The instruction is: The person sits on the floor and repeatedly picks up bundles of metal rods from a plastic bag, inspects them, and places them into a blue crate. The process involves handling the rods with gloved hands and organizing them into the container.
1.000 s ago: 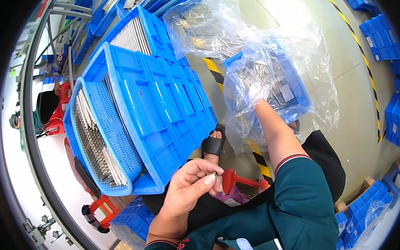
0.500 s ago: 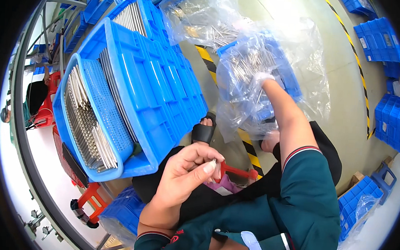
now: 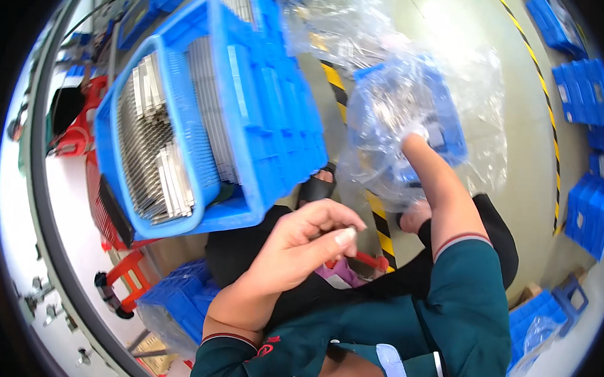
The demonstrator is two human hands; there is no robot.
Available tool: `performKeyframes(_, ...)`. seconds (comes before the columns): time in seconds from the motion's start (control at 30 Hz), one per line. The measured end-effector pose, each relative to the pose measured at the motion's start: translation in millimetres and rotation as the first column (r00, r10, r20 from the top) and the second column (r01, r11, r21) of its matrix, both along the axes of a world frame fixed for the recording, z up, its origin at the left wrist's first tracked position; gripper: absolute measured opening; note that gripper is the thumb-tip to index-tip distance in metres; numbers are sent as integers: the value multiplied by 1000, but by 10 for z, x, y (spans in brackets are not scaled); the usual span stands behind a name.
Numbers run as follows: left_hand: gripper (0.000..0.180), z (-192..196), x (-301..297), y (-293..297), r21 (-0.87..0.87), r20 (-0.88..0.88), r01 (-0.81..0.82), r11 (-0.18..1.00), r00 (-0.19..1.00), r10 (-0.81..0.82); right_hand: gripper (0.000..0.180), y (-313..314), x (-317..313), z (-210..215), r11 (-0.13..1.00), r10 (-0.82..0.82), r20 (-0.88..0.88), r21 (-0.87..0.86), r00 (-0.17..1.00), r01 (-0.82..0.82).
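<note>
Far left: red stool (image 3: 72, 128) and white bench edge beside the work area, not touched

Left of centre: large blue crate (image 3: 211, 110) stands tilted toward the person, open side up; inside, thin metal strips (image 3: 152, 155) are packed on edge in dense rows, a few at the near end leaning loose out of the row. Judged: the tilt keeps the rows in easy view and reach from the seated position

Lower left: further blue bins (image 3: 176, 301) stacked low, near the knee

Centre: left hand (image 3: 299, 246) held up over the lap, fingers curled, thumb and forefinger pinched narrow around a small pale piece (image 3: 347, 239) at the fingertips. What the piece is cannot be told, as most of it is hidden by the fingers. Judged: the pinch keeps the small piece ready while the other hand works

Right of centre: right hand (image 3: 412, 136) is plunged into a clear plastic bag (image 3: 393, 118) that lines a smaller blue bin (image 3: 446, 127); the bin holds more shiny metal parts. The plastic hides the fingers, so whether they are closed on anything cannot be told. Forearm bare, green sleeve (image 3: 473, 290) pushed back to the cuff, judged to keep the cloth off the bag

Right: pale floor with yellow-black tape line (image 3: 542, 84); more blue trays (image 3: 589, 93) along the far right edge, well apart from both hands
</note>
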State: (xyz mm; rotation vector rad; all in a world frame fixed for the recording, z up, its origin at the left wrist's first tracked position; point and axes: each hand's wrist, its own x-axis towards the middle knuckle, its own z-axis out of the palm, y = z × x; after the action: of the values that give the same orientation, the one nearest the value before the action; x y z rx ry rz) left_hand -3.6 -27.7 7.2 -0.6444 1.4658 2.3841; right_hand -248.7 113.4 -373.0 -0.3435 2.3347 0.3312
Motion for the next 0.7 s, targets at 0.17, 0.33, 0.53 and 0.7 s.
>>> performKeyframes(0.17,19,33,27,-17,70,-42,-8,998,999,11,38,-16,275,-40,962,274,-56,-3,960,-274)
performKeyframes(0.33,24,-19,126,-28,44,-103,54,998,993,-49,38,221,220,129,899,435,11,61,901,-435)
performKeyframes(0.53,25,-52,172,2,-51,-201,65,997,977,-74,39,572,-116,576,894,443,84,37,893,-447)
performKeyframes(0.7,23,-97,169,24,-71,-244,-21,997,970,3,35,735,-168,1546,757,641,157,32,752,-652)
